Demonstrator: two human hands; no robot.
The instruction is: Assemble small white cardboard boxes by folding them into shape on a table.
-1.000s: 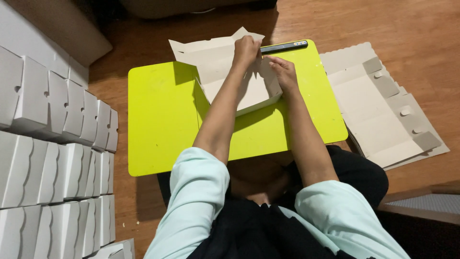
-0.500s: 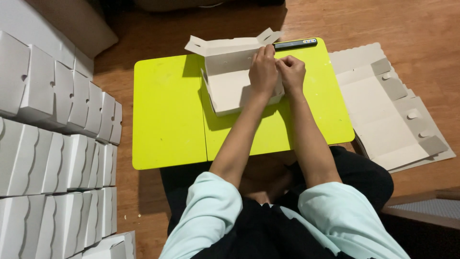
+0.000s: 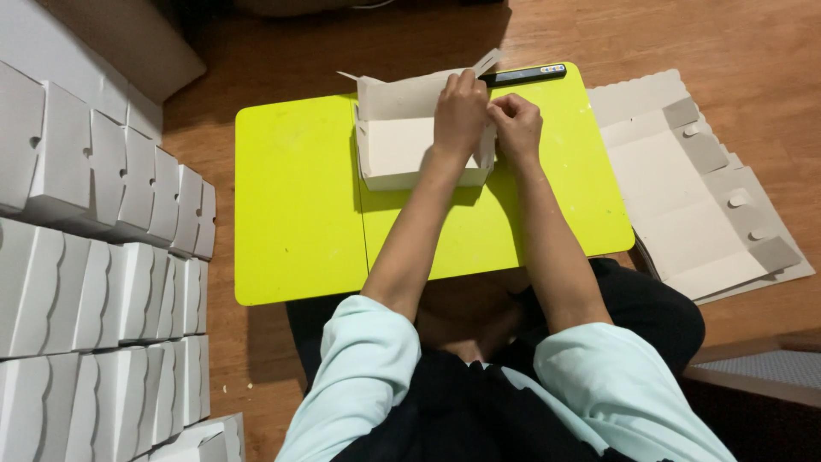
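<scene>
A half-folded white cardboard box (image 3: 402,141) stands on a bright yellow-green folding table (image 3: 299,197). Its back wall is up and its inside faces me. My left hand (image 3: 460,111) grips the box's right side wall from inside, fingers curled over the edge. My right hand (image 3: 516,124) pinches the same right corner from outside, touching the flap. The two hands are close together, almost touching. A small flap sticks up above my left hand.
A black pen-like tool (image 3: 522,75) lies at the table's far edge. A stack of flat unfolded box blanks (image 3: 701,188) lies on the wooden floor to the right. Rows of finished white boxes (image 3: 94,257) fill the left side.
The box has gone from a loose open sheet to standing walls. Both hands have come together at its right corner, and the view has shifted slightly.
</scene>
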